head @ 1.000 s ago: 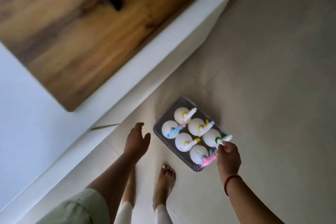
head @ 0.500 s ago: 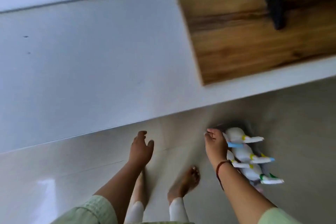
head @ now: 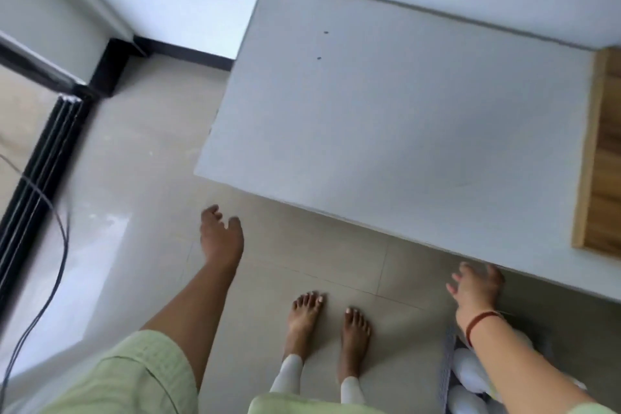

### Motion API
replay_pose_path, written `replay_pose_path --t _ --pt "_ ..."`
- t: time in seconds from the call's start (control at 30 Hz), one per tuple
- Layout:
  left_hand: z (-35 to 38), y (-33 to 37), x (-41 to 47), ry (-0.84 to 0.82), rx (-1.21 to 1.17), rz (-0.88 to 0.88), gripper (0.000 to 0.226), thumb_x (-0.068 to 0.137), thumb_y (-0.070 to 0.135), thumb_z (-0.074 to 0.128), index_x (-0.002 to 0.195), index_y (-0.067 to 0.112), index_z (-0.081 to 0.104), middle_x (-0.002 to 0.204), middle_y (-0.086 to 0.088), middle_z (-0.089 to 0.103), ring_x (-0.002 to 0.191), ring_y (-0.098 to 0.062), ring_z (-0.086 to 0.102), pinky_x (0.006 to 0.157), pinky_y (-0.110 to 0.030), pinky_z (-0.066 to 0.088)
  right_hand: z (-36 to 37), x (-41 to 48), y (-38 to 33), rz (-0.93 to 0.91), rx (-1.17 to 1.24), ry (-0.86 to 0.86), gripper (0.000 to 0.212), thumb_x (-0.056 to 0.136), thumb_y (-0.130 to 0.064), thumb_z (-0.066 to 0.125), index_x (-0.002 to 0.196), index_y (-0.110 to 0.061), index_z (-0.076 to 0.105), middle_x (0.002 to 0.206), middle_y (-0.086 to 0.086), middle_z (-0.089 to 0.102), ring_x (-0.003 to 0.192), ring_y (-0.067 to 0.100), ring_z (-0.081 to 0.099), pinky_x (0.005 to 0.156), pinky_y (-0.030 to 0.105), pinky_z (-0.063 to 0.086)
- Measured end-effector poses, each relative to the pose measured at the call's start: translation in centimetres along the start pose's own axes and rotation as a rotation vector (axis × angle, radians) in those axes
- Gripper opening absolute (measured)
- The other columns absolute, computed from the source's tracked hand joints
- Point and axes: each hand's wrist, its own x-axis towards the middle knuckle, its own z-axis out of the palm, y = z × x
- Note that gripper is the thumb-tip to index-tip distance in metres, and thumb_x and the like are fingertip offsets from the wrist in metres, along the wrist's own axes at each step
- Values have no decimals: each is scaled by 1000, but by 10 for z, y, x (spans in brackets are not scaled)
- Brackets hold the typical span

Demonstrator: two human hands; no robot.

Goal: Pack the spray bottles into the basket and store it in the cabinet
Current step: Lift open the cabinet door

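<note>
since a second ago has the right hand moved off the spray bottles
Yes. The right hand has let go and lifted away from the spray bottles, now spread open near the white cabinet top's front edge.

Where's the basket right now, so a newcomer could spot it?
Start at the big white cabinet top and drop to the floor at its near edge, bottom right. The basket sits there under the right forearm, its grey mesh wall enclosing rounded white spray bottles.

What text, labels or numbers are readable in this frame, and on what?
None.
White spray bottles in the basket: no label shows; they are partly hidden under the right forearm.
White cabinet top: only two small dark specks, no writing.
Wooden board: plain grain.
Left hand and right hand: both open and empty, nothing printed; the right wrist wears a plain red thread.
</note>
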Motion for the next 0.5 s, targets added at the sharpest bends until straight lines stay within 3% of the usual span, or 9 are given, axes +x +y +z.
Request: replay_pose_path --t 0.1,0.2,0.23,0.33,0.4,0.5 --pt "-24 10 25 85 -96 9 45 89 10 47 133 11 41 134 -11 53 117 -28 54 99 -37 41 7 2 -9 32 -24 46 49 94 3 39 141 -8 28 136 20 50 116 28 57 78 33 53" --pt "-35 22 42 55 -146 49 50 87 6 40 135 17 39 138 -3 49 122 -22 51 100 -36 42 7 6 -12 83 -48 30 45 94 -5 43 138 -6 35 139 20 49 123 33 53 51 20 53" --pt "-37 25 45 22 -150 76 53 85 3 38 135 19 39 140 -1 47 123 -20 49 98 -34 43 7 7 -12 75 -75 15 48 93 -5 46 139 -6 35 139 21 48 123 36 53 53 22 51" --pt "-34 36 51 -109 -147 138 63 78 -4 33 132 27 42 136 6 49 127 -14 46 76 -28 46 6 11 -15 75 -96 10 52 91 -4 49 140 -7 33 141 19 46 124 36 51 68 27 48" --pt "-28 41 53 -159 -184 136 68 73 -8 30 131 28 42 129 9 52 127 -11 47 61 -23 43 5 11 -17 80 -92 6 51 91 -4 48 140 -6 33 141 19 46 125 36 51 68 28 47" --pt "-24 44 55 -123 -209 107 66 71 -9 31 127 24 43 118 5 55 121 -12 51 55 -23 40 1 10 -18 68 -91 19 50 90 -1 48 138 -5 35 139 22 47 123 39 51 66 29 46"
